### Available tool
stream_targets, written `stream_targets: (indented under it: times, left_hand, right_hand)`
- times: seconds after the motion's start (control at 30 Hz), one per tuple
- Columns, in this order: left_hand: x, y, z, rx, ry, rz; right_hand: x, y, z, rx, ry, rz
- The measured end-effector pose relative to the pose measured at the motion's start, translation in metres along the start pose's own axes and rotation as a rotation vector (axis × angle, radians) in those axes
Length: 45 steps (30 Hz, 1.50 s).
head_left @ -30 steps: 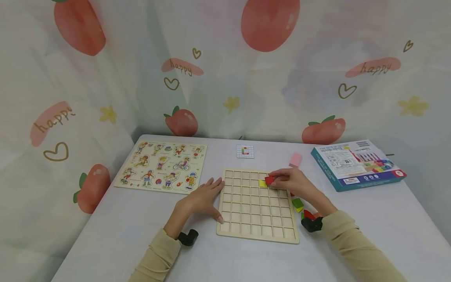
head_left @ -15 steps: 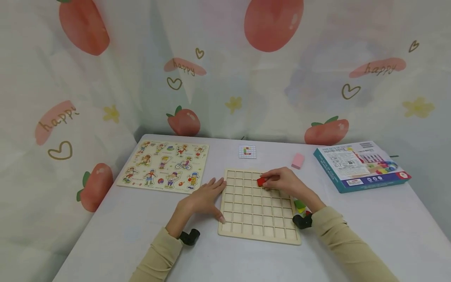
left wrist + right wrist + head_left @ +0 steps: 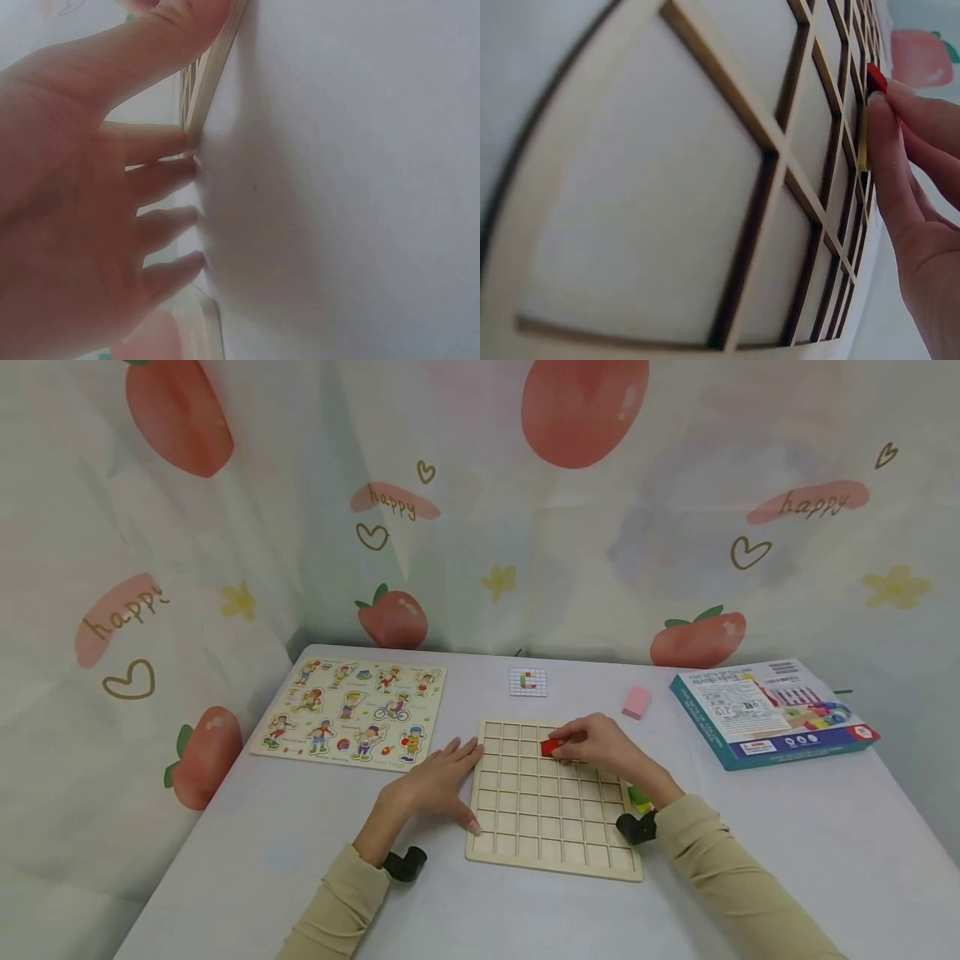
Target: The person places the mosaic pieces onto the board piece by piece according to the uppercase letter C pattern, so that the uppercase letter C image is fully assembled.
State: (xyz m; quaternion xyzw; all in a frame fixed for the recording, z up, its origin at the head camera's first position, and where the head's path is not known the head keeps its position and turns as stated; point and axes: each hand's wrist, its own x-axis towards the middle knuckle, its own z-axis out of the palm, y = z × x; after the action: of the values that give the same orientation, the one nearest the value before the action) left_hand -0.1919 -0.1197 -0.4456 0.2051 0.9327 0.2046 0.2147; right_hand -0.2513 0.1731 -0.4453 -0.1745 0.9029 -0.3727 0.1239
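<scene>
A wooden grid board [image 3: 551, 802] lies on the white table. My right hand [image 3: 603, 747] pinches a red square block [image 3: 550, 747] over the board's upper rows, between thumb and fingertips. In the right wrist view that red block [image 3: 877, 78] tilts at the fingertips, beside a yellow block [image 3: 864, 139] sitting in the grid. From the head view the yellow block is hidden by the hand. My left hand [image 3: 429, 789] rests at the board's left edge with fingers spread and thumb on the lower left corner. In the left wrist view, the left hand's fingertips [image 3: 187, 217] touch the table.
A small pattern card [image 3: 528, 682] lies behind the board. Green and yellow blocks [image 3: 639, 797] sit at its right edge, partly covered by the right wrist. A pink block [image 3: 636, 702], a boxed set [image 3: 772, 714] and a picture puzzle board [image 3: 348, 714] lie around it.
My right hand has moved left across the board with the red block, from right of the yellow block to past it. The left hand stays on the board's edge.
</scene>
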Motion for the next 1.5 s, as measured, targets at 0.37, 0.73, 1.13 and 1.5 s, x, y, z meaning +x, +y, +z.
stream_targets:
  times: [0.37, 0.73, 1.13, 1.5]
  left_hand:
    - [0.001, 0.000, 0.000, 0.008, -0.002, -0.007]
    - [0.000, 0.002, 0.001, 0.011, -0.005, -0.007]
    - [-0.002, 0.003, 0.000, 0.016, 0.007, 0.002]
    - [0.000, 0.001, 0.001, 0.030, 0.001, 0.000]
  right_hand:
    - [0.003, -0.003, 0.003, -0.055, 0.001, -0.001]
    - [-0.004, 0.000, 0.004, -0.008, 0.019, -0.009]
    - [-0.028, 0.010, -0.010, 0.059, 0.056, -0.013]
    - [-0.059, 0.025, -0.033, 0.039, 0.048, 0.075]
